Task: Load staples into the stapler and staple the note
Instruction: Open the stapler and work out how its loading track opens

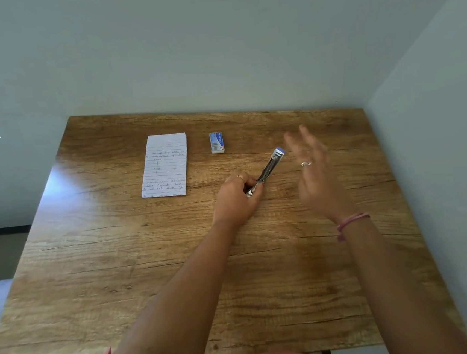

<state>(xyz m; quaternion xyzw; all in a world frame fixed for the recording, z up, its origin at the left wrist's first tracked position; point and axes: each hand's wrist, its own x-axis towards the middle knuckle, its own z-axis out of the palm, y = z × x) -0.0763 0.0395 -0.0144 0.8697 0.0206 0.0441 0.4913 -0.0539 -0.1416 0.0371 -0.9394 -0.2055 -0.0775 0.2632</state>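
Note:
A slim metal stapler (pixel 270 167) with a blue tip lies slanted near the middle of the wooden table (pixel 178 267). My left hand (pixel 235 198) grips its near end with curled fingers. My right hand (pixel 313 169) hovers just right of the stapler, fingers straight and spread, blurred, holding nothing. A small blue and white staple box (pixel 216 142) lies further back, apart from both hands. The lined, handwritten note (pixel 165 165) lies flat at the back left.
The table stands in a corner, with a wall (pixel 214 50) behind it and another (pixel 436 128) along its right side. Bare wood stretches between the objects and the near edge.

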